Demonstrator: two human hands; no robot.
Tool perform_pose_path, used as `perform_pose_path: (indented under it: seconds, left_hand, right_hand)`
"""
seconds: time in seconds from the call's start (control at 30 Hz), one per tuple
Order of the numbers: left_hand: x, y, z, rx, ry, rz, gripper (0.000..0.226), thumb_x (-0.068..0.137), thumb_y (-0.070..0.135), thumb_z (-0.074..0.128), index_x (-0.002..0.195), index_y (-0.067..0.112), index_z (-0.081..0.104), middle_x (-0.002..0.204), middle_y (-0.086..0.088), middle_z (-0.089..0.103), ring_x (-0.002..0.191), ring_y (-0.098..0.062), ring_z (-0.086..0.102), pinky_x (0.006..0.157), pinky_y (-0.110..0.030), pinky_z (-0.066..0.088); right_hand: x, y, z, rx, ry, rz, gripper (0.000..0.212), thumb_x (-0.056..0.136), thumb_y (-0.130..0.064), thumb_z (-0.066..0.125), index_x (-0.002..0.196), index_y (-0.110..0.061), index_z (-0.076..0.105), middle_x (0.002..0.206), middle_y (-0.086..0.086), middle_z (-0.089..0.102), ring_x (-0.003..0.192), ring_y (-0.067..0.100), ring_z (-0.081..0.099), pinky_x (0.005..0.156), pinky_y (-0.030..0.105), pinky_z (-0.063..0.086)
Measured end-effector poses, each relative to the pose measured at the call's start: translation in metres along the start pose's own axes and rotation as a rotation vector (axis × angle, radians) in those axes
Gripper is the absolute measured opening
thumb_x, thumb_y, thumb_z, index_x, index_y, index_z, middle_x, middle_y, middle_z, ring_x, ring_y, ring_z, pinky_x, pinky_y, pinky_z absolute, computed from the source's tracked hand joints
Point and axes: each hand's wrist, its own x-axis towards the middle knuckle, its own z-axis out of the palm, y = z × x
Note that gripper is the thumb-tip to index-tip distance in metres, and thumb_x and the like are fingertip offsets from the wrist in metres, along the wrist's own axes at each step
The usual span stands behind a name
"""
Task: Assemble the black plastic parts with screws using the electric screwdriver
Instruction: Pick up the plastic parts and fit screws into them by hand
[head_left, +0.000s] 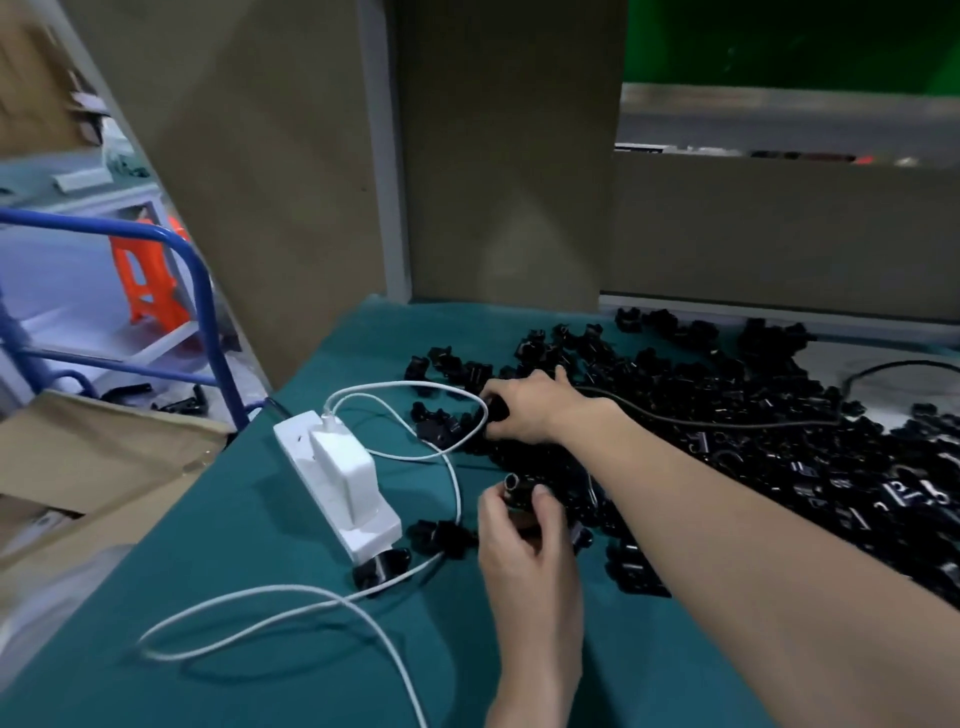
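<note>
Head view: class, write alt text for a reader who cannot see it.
A person's left hand holds a black part; the right hand grips another part in a pile on a green table. A white power strip lies left.

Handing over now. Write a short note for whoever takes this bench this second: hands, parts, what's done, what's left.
Left hand pinches a black part above the green mat. Right hand grips another part at the edge of the loose pile. Screwdriver and screws not in view. No finished assembly can be told apart; mating and screwing remain.
</note>
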Motion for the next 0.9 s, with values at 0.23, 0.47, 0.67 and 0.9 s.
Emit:
perform_pose_path:
  seconds: [0.23, 0.47, 0.67, 0.9]
  left_hand:
    - [-0.001, -0.002, -0.001, -0.017, -0.037, -0.005, 0.009, 0.093, 0.05, 0.052, 0.087, 0.043, 0.052, 0.08, -0.002, 0.063, 0.067, -0.015, 0.056, 0.06, -0.029, 0.046]
    - [-0.005, 0.006, 0.0, -0.088, -0.123, 0.019, 0.031, 0.102, 0.04, 0.051, 0.131, 0.05, 0.047, 0.09, 0.02, 0.068, 0.079, -0.008, 0.068, 0.069, -0.024, 0.057]
    - [-0.031, 0.017, 0.005, -0.26, -0.384, -0.103, 0.037, 0.107, 0.022, 0.045, 0.131, 0.049, 0.055, 0.09, 0.008, 0.072, 0.075, -0.017, 0.067, 0.067, -0.03, 0.057]
    - [-0.055, 0.01, 0.018, -0.181, -0.394, -0.084, 0.038, 0.108, 0.012, 0.04, 0.13, 0.039, 0.057, 0.089, 0.01, 0.07, 0.073, -0.015, 0.065, 0.064, -0.027, 0.056]
  right_hand:
    - [-0.021, 0.01, -0.001, 0.101, 0.199, -0.06, 0.055, 0.103, -0.049, 0.05, 0.153, -0.03, 0.039, 0.132, 0.016, 0.061, 0.133, 0.036, 0.045, 0.124, 0.053, 0.015]
    - [-0.116, 0.037, -0.003, 1.326, 0.457, -0.102, 0.031, 0.108, -0.036, 0.047, 0.11, -0.019, 0.072, 0.111, 0.004, 0.071, 0.094, 0.017, 0.071, 0.095, 0.037, 0.058]
    - [-0.222, 0.064, 0.057, 2.123, 0.34, 0.011, 0.048, 0.087, -0.05, 0.058, 0.09, -0.008, 0.081, 0.106, 0.021, 0.075, 0.081, 0.019, 0.075, 0.077, 0.029, 0.062]
    - [-0.272, 0.08, 0.111, 2.08, 0.373, 0.165, 0.047, 0.087, -0.046, 0.058, 0.104, -0.003, 0.07, 0.106, 0.023, 0.075, 0.078, 0.026, 0.075, 0.071, 0.032, 0.063]
